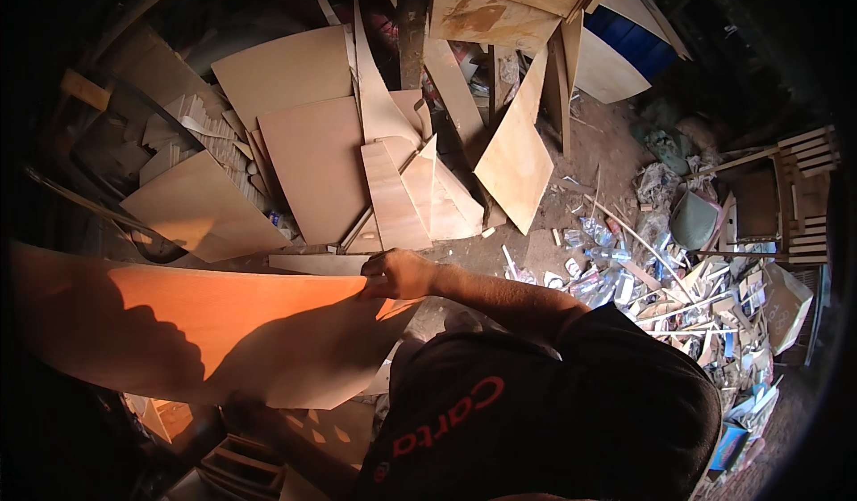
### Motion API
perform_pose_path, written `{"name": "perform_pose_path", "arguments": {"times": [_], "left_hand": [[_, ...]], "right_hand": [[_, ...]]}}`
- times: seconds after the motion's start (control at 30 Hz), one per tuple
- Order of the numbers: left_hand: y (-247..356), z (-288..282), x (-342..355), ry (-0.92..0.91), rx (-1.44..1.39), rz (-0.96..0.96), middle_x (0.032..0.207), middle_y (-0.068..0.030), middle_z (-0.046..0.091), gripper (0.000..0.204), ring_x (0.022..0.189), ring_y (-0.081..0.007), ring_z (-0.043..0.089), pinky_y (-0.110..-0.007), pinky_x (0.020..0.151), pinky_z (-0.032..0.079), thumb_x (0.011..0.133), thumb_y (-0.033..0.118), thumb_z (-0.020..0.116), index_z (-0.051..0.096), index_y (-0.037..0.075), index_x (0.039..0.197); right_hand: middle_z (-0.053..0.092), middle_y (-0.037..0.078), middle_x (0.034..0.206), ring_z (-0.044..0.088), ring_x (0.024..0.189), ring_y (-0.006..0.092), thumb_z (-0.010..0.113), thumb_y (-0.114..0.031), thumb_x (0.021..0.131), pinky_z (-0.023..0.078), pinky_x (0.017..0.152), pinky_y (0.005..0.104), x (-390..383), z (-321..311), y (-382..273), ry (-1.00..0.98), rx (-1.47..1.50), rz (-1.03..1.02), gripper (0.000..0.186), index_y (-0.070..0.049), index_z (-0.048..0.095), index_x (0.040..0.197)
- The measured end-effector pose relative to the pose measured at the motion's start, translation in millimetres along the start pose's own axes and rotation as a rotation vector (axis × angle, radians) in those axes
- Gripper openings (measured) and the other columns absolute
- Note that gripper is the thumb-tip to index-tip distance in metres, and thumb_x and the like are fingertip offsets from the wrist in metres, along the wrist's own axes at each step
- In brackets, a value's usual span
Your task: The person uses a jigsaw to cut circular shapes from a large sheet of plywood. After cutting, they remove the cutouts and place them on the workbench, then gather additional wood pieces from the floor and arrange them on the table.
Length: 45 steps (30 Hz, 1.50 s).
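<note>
A large, thin plywood sheet spans the lower left, its face partly lit orange and partly in shadow. My right hand grips the far edge of this sheet near its right end, with fingers curled over it. At the sheet's near edge, my left hand lies in deep shadow against the wood. Darkness hides its fingers, so their grip does not show. The sheet covers part of the floor and what lies below it.
Thin boards lean and overlap ahead, beside a diamond-shaped panel. Stacked wood strips stand at the left. Scraps and plastic litter cover the floor at right, near a slatted wooden piece. Wooden frames sit below the sheet.
</note>
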<state>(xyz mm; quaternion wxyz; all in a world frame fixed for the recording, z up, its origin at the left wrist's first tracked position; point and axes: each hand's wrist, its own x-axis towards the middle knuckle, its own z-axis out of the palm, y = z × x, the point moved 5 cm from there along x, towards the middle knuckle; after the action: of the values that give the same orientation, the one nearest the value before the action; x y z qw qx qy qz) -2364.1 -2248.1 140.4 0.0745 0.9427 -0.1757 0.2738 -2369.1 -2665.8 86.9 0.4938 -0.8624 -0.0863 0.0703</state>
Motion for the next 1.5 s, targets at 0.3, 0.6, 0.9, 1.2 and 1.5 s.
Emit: {"name": "perform_pose_path", "arguments": {"times": [0.3, 0.6, 0.9, 1.2, 1.5], "left_hand": [[-82, -14, 8, 0.046, 0.145, -0.257, 0.104, -0.0219, 0.058, 0.029, 0.102, -0.0379, 0.056, -0.045, 0.089, 0.047, 0.096, 0.017, 0.051, 0.055, -0.004, 0.116], [-190, 23, 69, 0.282, -1.180, -0.751, 0.114, -0.0057, 0.062, 0.033, 0.107, -0.0186, 0.059, -0.036, 0.090, 0.049, 0.094, 0.020, 0.064, 0.057, 0.004, 0.122], [-158, 84, 34, -0.170, -0.870, -0.867, 0.114, -0.0160, 0.068, 0.050, 0.103, -0.0241, 0.067, -0.035, 0.091, 0.052, 0.088, 0.034, 0.073, 0.060, 0.001, 0.123], [-91, 197, -325, -0.718, -0.409, -1.513, 0.077, -0.0176, 0.069, 0.040, 0.079, -0.0253, 0.068, -0.036, 0.073, 0.054, 0.084, 0.042, 0.071, 0.070, 0.002, 0.083], [-191, 198, -373, -0.776, -1.046, -1.827, 0.091, -0.0137, 0.070, 0.048, 0.086, -0.0292, 0.069, -0.053, 0.077, 0.053, 0.084, 0.042, 0.075, 0.069, 0.000, 0.107]], "right_hand": [[0.066, 0.018, 0.087, 0.066, 0.082, 0.0344, 0.076, -0.044, 0.083, 0.050, 0.070, 0.0398, 45, 43, -24, -0.099, -0.070, 0.138, 0.047, 0.001, 0.066, 0.096], [0.067, 0.006, 0.078, 0.060, 0.065, 0.0141, 0.076, -0.018, 0.083, 0.047, 0.056, 0.0305, 113, 60, -93, 0.129, 0.230, -0.063, 0.016, -0.004, 0.074, 0.091], [0.053, 0.017, 0.060, 0.051, 0.052, 0.0366, 0.073, -0.021, 0.084, 0.039, 0.049, 0.0411, 177, -2, -64, 0.346, -0.381, -0.148, 0.032, 0.000, 0.056, 0.067], [0.062, 0.021, 0.065, 0.060, 0.057, 0.0385, 0.072, -0.035, 0.087, 0.045, 0.053, 0.0443, 264, 3, -31, 0.234, -0.630, 0.046, 0.039, -0.001, 0.065, 0.069], [0.065, 0.018, 0.067, 0.063, 0.062, 0.0417, 0.070, -0.049, 0.080, 0.048, 0.056, 0.0514, 394, 83, -74, 0.208, -0.920, 0.249, 0.046, -0.006, 0.064, 0.067]]}}
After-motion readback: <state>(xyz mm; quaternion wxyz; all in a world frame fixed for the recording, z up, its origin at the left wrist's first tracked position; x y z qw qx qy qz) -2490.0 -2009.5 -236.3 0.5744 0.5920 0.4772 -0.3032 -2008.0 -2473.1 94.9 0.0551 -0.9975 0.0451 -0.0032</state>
